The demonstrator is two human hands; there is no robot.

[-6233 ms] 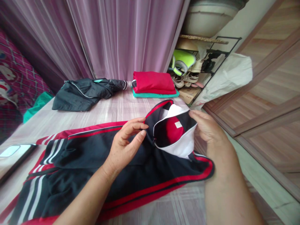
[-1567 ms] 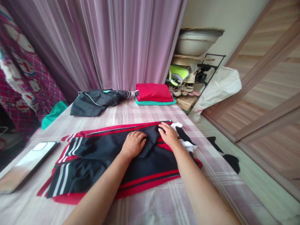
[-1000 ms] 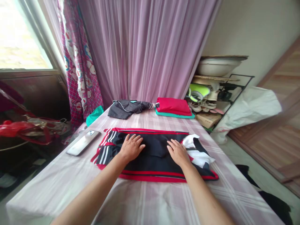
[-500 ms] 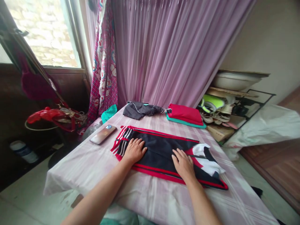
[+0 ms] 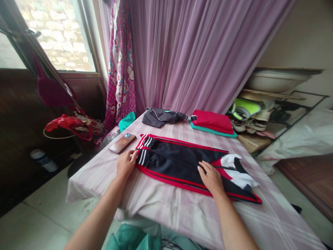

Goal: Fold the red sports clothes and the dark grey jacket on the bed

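Observation:
A black track jacket (image 5: 179,159) with red edging and white patches lies folded lengthwise on the cloth-covered table (image 5: 166,215). My left hand (image 5: 126,163) is at the jacket's left end, by the white-striped ribbing (image 5: 142,157). Its fingers are curled over the edge and pinch the fabric; the fingertips are partly hidden. Flat on the black part near the right end rests my right hand (image 5: 211,177), fingers stretched out, pressing on the cloth without gripping it.
A phone (image 5: 122,143) lies left of the jacket. Farther back are a dark grey garment (image 5: 163,117) and a folded red garment (image 5: 213,122) on a teal one (image 5: 214,131). Purple curtains (image 5: 182,52) hang behind. A rack with shoes (image 5: 253,124) stands at right.
My left hand has moved left from the middle of the black fabric to the striped end and closed on its edge. My right hand stays flat on the jacket. The view has shifted slightly.

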